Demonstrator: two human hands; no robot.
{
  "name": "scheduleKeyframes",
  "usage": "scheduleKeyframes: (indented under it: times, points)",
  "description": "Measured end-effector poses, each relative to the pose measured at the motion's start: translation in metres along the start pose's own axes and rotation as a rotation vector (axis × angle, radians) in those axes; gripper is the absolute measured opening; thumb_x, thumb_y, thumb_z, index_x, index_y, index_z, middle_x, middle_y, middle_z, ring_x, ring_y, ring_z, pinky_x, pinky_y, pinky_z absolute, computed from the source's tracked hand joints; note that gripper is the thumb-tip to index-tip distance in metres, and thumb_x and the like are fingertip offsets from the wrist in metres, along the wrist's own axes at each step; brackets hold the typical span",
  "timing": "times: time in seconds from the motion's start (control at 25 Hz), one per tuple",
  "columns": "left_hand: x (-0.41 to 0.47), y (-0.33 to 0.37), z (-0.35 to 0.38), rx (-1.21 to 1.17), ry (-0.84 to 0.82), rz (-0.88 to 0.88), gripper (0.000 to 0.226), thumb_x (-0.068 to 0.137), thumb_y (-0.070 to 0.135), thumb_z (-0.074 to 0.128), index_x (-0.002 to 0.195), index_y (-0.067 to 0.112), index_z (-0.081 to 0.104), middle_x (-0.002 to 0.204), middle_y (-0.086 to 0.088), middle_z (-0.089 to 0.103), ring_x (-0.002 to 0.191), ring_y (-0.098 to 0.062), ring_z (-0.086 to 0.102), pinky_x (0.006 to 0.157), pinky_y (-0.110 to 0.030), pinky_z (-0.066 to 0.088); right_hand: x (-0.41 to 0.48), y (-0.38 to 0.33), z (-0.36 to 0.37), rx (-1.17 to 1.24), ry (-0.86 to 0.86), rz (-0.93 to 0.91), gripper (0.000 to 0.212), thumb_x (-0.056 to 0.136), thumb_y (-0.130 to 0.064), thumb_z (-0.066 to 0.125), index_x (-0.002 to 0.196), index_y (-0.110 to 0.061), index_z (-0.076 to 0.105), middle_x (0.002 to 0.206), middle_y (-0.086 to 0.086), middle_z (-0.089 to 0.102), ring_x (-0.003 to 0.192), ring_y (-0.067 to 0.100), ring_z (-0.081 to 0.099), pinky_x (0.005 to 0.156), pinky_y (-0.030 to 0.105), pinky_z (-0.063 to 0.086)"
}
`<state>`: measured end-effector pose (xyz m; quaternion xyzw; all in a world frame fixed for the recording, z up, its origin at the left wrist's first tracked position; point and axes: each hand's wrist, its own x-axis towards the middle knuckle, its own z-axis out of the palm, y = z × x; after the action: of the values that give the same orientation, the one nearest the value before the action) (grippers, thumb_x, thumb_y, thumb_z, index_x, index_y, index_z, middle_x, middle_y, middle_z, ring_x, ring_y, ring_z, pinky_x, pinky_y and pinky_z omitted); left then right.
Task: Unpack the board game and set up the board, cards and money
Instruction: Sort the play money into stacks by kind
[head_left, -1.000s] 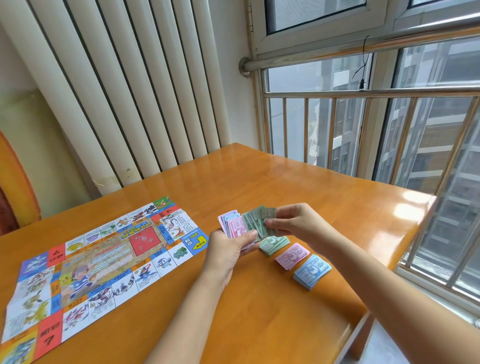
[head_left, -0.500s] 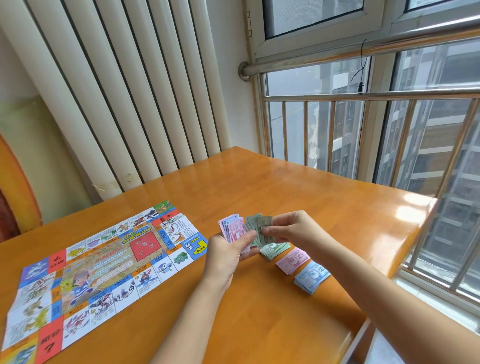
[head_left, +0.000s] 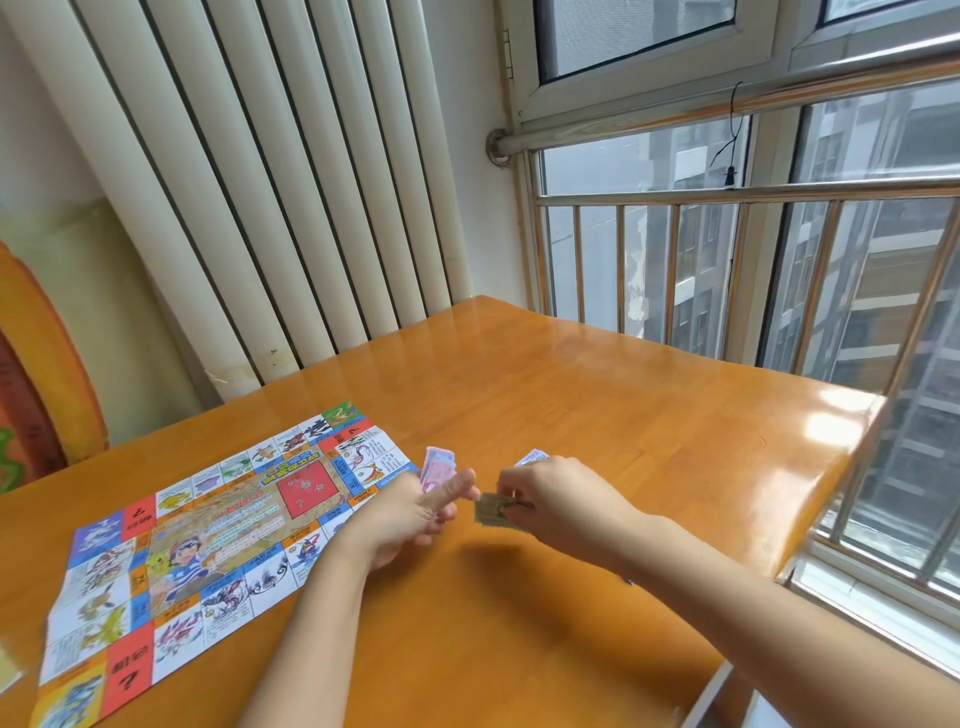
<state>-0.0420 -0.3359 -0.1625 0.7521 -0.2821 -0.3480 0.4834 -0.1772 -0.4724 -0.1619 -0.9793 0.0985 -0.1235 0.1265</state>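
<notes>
The colourful paper game board (head_left: 208, 540) lies unfolded flat on the left of the orange wooden table (head_left: 597, 405). My left hand (head_left: 405, 514) grips a stack of pink and blue play money (head_left: 437, 467) upright, just right of the board. My right hand (head_left: 556, 506) pinches a few green-brown notes (head_left: 491, 512), held apart from the left hand's stack and blurred by motion. A corner of another note (head_left: 531, 458) shows behind my right hand. The sorted money piles on the table are hidden under my right hand and arm.
The table's right edge (head_left: 831, 499) runs close to a window with a metal railing (head_left: 727, 249). A tall white radiator (head_left: 260, 182) stands behind the table. An orange painted panel (head_left: 31, 374) leans at the far left.
My right hand has pulled the green-brown notes off the stack in my left hand and moved right and down, over the piles on the table. The camera has tilted, shifting the scene.
</notes>
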Motion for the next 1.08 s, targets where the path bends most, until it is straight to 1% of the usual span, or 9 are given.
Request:
scheduleKeyframes:
  times: [0.04,0.16,0.24,0.32,0.48,0.64,0.8,0.92,1.08]
  points:
    - [-0.002,-0.001,0.000,0.057,-0.045,-0.023,0.063,0.062,0.071,0.067,0.088,0.014,0.064,0.056,0.008,0.045,0.043,-0.003,0.034,0.042,-0.013,0.024,0.000,-0.002,0.003,-0.025,-0.017,-0.006,0.015,0.093,-0.024,0.048,0.103,-0.019,0.059,0.098,0.005,0.065,0.089,0.026,0.057,0.063,0.033,0.037]
    - [-0.004,-0.002,0.001,0.167,-0.081,-0.091,0.034,0.083,0.050,0.061,0.081,0.017,0.052,0.057,0.006,0.050,0.043,-0.003,0.039,0.043,-0.014,0.026,-0.001,-0.005,0.009,-0.039,-0.059,-0.013,0.013,0.093,-0.022,0.048,0.099,-0.016,0.058,0.102,0.006,0.063,0.094,0.027,0.058,0.063,0.031,0.031]
    - [-0.003,-0.003,0.002,0.171,-0.096,-0.103,0.030,0.087,0.044,0.061,0.085,0.015,0.053,0.057,0.005,0.053,0.044,-0.004,0.041,0.043,-0.014,0.027,-0.003,-0.006,0.011,-0.006,-0.071,0.003,0.015,0.093,-0.023,0.051,0.101,-0.015,0.059,0.104,0.006,0.064,0.097,0.026,0.058,0.065,0.029,0.030]
    - [-0.004,-0.002,0.003,0.151,-0.127,-0.100,0.035,0.087,0.043,0.061,0.098,0.009,0.059,0.059,0.006,0.056,0.045,-0.004,0.042,0.043,-0.014,0.028,-0.005,-0.007,0.011,0.032,-0.077,0.028,0.017,0.093,-0.024,0.053,0.104,-0.016,0.061,0.104,0.005,0.064,0.097,0.023,0.058,0.065,0.027,0.030]
    - [-0.005,-0.001,0.004,0.128,-0.147,-0.088,0.023,0.089,0.037,0.062,0.085,0.015,0.055,0.064,0.004,0.062,0.045,-0.004,0.041,0.042,-0.014,0.028,-0.004,-0.006,0.011,0.096,-0.079,0.051,0.013,0.091,-0.022,0.055,0.099,-0.015,0.063,0.087,0.002,0.059,0.081,0.018,0.049,0.056,0.025,0.026]
    - [-0.007,-0.002,0.001,0.084,-0.152,-0.074,0.014,0.090,0.026,0.063,0.086,0.015,0.055,0.062,0.004,0.063,0.046,-0.004,0.040,0.042,-0.014,0.026,-0.002,-0.009,0.011,0.205,0.021,0.117,0.013,0.089,-0.022,0.058,0.096,-0.015,0.066,0.083,0.000,0.061,0.073,0.012,0.045,0.051,0.015,0.030]
    - [-0.008,0.010,0.004,-0.011,-0.043,0.050,0.007,0.089,0.013,0.063,0.091,0.012,0.057,0.068,-0.002,0.067,0.044,-0.005,0.039,0.041,-0.014,0.027,0.002,-0.001,-0.002,0.506,0.215,0.239,0.003,0.084,-0.019,0.067,0.083,-0.017,0.070,0.062,-0.009,0.057,0.055,0.004,0.047,0.049,0.015,0.034]
    - [-0.003,0.018,0.027,-0.118,0.084,0.113,0.004,0.088,0.010,0.063,0.088,0.009,0.059,0.065,-0.002,0.068,0.041,-0.005,0.039,0.039,-0.014,0.028,0.005,0.014,-0.013,0.657,0.297,0.334,0.005,0.083,-0.020,0.070,0.080,-0.017,0.072,0.066,-0.004,0.064,0.052,0.004,0.046,0.047,0.015,0.034]
    - [0.005,0.020,0.058,-0.188,0.133,0.067,0.006,0.090,0.009,0.058,0.085,0.007,0.059,0.062,-0.003,0.069,0.039,-0.005,0.040,0.036,-0.014,0.026,0.011,0.044,-0.026,0.759,0.272,0.442,0.007,0.079,-0.017,0.076,0.083,-0.014,0.072,0.073,-0.001,0.069,0.052,0.002,0.049,0.049,0.018,0.038]
